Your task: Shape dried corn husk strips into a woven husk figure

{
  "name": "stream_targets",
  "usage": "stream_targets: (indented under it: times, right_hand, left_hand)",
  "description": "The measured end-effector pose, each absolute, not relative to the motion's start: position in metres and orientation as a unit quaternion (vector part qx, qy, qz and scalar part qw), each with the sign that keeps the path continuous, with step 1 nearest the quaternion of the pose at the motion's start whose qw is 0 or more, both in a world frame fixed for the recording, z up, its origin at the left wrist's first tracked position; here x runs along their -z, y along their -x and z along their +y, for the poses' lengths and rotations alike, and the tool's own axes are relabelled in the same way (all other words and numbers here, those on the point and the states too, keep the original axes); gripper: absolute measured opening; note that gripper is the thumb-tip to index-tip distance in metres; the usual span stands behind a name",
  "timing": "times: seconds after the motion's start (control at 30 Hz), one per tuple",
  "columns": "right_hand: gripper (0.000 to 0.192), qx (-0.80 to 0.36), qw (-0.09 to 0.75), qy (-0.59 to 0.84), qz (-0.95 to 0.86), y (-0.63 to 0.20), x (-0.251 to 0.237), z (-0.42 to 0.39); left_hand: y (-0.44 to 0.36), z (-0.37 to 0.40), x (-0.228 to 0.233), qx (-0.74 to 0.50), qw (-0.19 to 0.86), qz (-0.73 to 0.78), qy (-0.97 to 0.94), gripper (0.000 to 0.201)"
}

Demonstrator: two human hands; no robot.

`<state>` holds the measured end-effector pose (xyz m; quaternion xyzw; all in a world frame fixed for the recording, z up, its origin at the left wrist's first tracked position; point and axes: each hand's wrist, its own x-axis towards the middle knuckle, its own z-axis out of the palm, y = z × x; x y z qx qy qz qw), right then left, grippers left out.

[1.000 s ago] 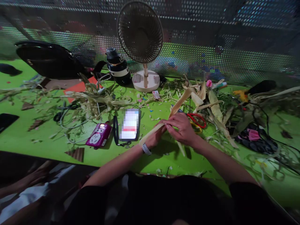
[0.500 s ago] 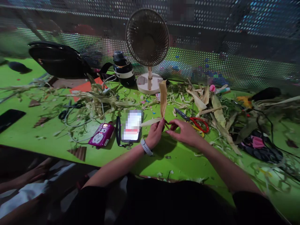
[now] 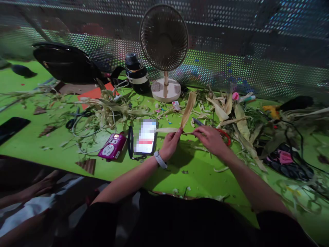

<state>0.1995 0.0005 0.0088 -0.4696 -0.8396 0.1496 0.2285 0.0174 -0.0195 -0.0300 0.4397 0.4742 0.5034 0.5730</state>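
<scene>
A dried corn husk strip (image 3: 187, 109), pale tan, long and leaf-shaped, is pinched at its base by the left hand (image 3: 171, 143), thumb and fingers pressed together on it. The strip rises upright and leans slightly away, just in front of the desk fan (image 3: 164, 51). A thin strand torn from the husk is stretched sideways from that pinch to the right hand (image 3: 211, 138), whose fingertips are closed on its far end.

The strand looks papery and fibrous; a snap partway along seems possible if it is drawn across the grain or tugged too sharply. The husk could also slip from the left pinch, since its surface appears smooth and dry.

Directly under the right hand, red-handled scissors (image 3: 223, 133) lie with blades pointing toward the fan's base; a knuckle could catch them.

Left of the fan's round cream base, a smartphone (image 3: 146, 136) lies face up with its screen lit, and beside it a magenta power strip (image 3: 112, 146). Further left of the fan stand a dark bottle (image 3: 136, 73) and a black handbag (image 3: 65, 63).

Right of the fan, loose husks (image 3: 231, 113) are heaped, curled and ribbed. Scraps and shreds are scattered over the matte bright green tabletop (image 3: 31, 144). Behind the fan, a perforated metal screen (image 3: 244, 44) closes off the desk.
</scene>
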Motion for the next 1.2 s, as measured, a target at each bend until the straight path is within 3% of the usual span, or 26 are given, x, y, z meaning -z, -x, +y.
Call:
stream_targets:
  times: [0.23, 0.7, 0.83, 0.93, 1.03, 1.2]
  right_hand:
    - [0.022, -0.113, 0.233, 0.49, -0.833, -0.206, -0.005, 0.01]
    - [0.022, -0.219, 0.233, 0.492, -0.81, -0.207, -0.013, 0.005]
    - [0.023, -0.079, 0.244, 0.483, -0.837, -0.2, -0.012, 0.0]
    - [0.038, 0.014, 0.236, 0.443, -0.865, -0.184, -0.015, -0.015]
    - [0.052, -0.015, 0.196, 0.369, -0.908, -0.166, -0.018, -0.033]
    - [0.038, -0.03, 0.225, 0.342, -0.912, -0.154, -0.014, -0.042]
  left_hand:
    - [-0.019, -0.023, 0.03, -0.444, 0.63, 0.422, -0.477, 0.044]
    - [-0.015, -0.016, 0.034, -0.471, 0.574, 0.454, -0.493, 0.04]
    - [-0.015, -0.016, 0.034, -0.47, 0.508, 0.485, -0.535, 0.035]
    - [-0.016, -0.02, 0.039, -0.462, 0.444, 0.479, -0.601, 0.024]
    - [-0.018, -0.025, 0.045, -0.455, 0.457, 0.403, -0.649, 0.017]
    - [-0.026, -0.026, 0.05, -0.456, 0.525, 0.381, -0.609, 0.008]
